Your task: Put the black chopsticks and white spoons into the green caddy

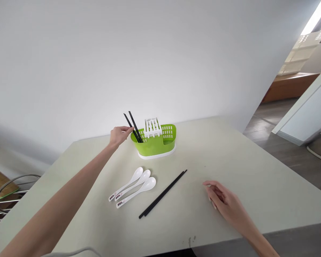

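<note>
A green plastic cutlery holder (156, 142) with a white handle and white base stands near the far edge of the pale table (256, 171). My left hand (119, 135) reaches to its left end, fingers pinched on a pair of black chopsticks (133, 126) that stand tilted in the left compartment. Another pair of black chopsticks (163, 193) lies flat on the table in front of the holder. Three white spoons (133, 187) lie side by side to their left. My right hand (222, 200) rests on the table to the right of the flat chopsticks, fingers loosely curled, holding nothing.
A white wall runs behind the table. A metal wire rack (5, 196) and a wooden board sit off the table's left edge. To the right is grey floor, a white door panel and a wooden bench with pale baskets.
</note>
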The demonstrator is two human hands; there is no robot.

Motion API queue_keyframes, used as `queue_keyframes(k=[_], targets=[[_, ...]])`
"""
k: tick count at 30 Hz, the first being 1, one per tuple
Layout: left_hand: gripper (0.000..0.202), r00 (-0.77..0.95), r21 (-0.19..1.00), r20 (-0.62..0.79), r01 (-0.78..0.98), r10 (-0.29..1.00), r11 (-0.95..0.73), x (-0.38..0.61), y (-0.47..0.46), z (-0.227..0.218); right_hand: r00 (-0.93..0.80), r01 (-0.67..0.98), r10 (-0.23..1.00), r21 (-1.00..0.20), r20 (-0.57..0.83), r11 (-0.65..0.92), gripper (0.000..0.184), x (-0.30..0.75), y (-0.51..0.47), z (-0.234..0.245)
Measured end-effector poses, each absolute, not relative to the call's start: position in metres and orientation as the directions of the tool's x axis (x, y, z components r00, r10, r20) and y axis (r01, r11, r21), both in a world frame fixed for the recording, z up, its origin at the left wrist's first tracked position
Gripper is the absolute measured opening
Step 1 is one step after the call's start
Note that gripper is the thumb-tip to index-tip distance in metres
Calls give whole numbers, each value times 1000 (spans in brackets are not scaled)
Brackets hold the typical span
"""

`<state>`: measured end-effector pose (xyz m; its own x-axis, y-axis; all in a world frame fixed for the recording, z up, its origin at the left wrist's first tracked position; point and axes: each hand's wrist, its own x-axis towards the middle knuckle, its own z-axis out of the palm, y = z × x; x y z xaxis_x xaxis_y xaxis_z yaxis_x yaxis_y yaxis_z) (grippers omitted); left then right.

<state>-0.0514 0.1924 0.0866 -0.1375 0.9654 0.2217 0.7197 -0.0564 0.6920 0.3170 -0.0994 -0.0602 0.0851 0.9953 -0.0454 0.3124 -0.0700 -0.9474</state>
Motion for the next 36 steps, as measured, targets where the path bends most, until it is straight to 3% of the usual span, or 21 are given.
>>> queue_keyframes(k=[2, 5, 7, 9, 11, 14, 20, 24, 31, 36], targets=[[39, -145, 677, 283, 731, 948, -90, -48, 181, 89, 80, 316, 995, -946, -52, -75, 46, 317, -99, -60], [38, -197, 628, 513, 750, 835, -209, -33, 147, 89, 80, 328, 995, -941, -65, -88, 47, 317, -100, -58], [35, -94, 574, 565, 758, 819, -310, -17, 115, 81, 75, 337, 995, -937, -69, -91, 48, 317, -100, -57], [33, 241, 508, 394, 747, 887, -429, 2, 81, 67, 67, 348, 995, -933, -74, -93, 49, 317, -101, -55], [31, 542, 382, 171, 733, 823, -563, 22, 51, 50, 65, 355, 995, -930, -76, -94, 49, 318, -101, -55], [31, 694, 197, 7, 705, 720, -682, 47, 23, 30, 67, 365, 996, -928, -62, -82, 49, 318, -100, -58], [37, 692, -5, -189, 708, 696, -706, 87, 9, 31, 69, 383, 997, -921, -45, -68, 47, 319, -99, -60], [25, 614, -92, -309, 741, 726, -666, 106, 4, 41, 60, 368, 997, -927, -54, -73, 48, 318, -99, -59], [20, 615, -84, -389, 717, 685, -692, 126, -12, 45, 62, 362, 997, -931, -34, -55, 51, 316, -98, -55], [20, 631, -14, -339, 738, 698, -674, 121, -11, 54, 62, 367, 998, -929, -23, -44, 50, 317, -97, -58]])
